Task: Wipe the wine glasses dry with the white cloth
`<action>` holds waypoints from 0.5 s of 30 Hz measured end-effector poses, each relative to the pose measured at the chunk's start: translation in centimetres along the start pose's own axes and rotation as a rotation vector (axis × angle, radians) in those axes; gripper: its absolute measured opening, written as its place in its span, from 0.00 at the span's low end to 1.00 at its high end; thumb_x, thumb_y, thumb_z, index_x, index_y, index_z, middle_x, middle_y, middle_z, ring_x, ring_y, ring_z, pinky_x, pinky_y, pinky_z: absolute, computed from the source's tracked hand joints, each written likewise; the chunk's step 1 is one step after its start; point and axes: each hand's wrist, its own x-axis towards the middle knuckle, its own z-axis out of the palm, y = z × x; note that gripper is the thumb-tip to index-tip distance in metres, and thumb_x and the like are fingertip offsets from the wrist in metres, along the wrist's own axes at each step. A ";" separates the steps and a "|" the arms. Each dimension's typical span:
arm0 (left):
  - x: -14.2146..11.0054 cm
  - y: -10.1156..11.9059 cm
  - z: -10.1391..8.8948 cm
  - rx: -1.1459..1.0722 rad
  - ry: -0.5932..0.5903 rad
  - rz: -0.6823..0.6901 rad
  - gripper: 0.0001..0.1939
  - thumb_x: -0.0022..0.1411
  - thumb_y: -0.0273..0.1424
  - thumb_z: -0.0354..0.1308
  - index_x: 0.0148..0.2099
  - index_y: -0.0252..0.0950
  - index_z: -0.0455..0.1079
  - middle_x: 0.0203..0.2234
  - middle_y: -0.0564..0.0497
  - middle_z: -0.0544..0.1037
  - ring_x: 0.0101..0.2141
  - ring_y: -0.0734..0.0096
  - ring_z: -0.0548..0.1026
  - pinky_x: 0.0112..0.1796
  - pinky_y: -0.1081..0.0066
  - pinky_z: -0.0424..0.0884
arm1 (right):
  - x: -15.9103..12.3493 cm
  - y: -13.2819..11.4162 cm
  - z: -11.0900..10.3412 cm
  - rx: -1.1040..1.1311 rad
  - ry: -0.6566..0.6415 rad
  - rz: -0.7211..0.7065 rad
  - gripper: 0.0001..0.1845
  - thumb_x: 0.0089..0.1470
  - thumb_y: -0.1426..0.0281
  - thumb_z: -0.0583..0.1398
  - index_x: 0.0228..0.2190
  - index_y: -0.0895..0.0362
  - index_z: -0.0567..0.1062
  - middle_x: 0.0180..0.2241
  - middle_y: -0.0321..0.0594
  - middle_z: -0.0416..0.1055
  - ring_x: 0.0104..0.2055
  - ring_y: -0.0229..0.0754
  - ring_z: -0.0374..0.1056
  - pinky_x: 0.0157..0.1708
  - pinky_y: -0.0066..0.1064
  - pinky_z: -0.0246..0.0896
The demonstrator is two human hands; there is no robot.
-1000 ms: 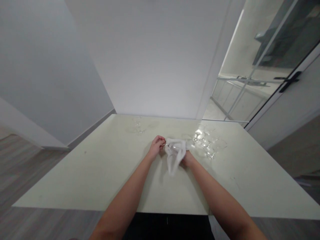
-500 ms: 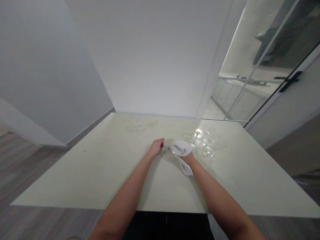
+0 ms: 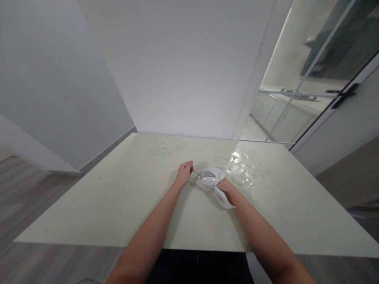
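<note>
A clear stemmed glass lies tilted on its side between my hands, a little above the white table. My left hand is closed at the stem end; its fingers hide the foot. A white cloth wraps the far side of the bowl and hangs down toward me. My right hand grips this cloth against the bowl, with its fingers mostly covered by the fabric.
Several clear stemmed glasses stand close together on the right of the white table. Toward the back left is another clear glass. A white wall rises behind the table, with a glass-paned door at right.
The cloth and right hand have turned about the bowl, so more of the glass shows. The cloth's hanging end has swung slightly right. My left hand has shifted slightly left and away.
</note>
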 end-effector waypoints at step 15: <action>-0.1 0.7 -0.3 -0.128 -0.025 -0.064 0.22 0.58 0.45 0.50 0.20 0.36 0.60 0.12 0.58 0.55 0.14 0.81 0.53 0.17 0.77 0.46 | 0.2 1.1 -0.5 -0.055 0.117 -0.050 0.20 0.39 0.50 0.65 0.28 0.53 0.78 0.37 0.47 0.78 0.47 0.54 0.71 0.56 0.51 0.60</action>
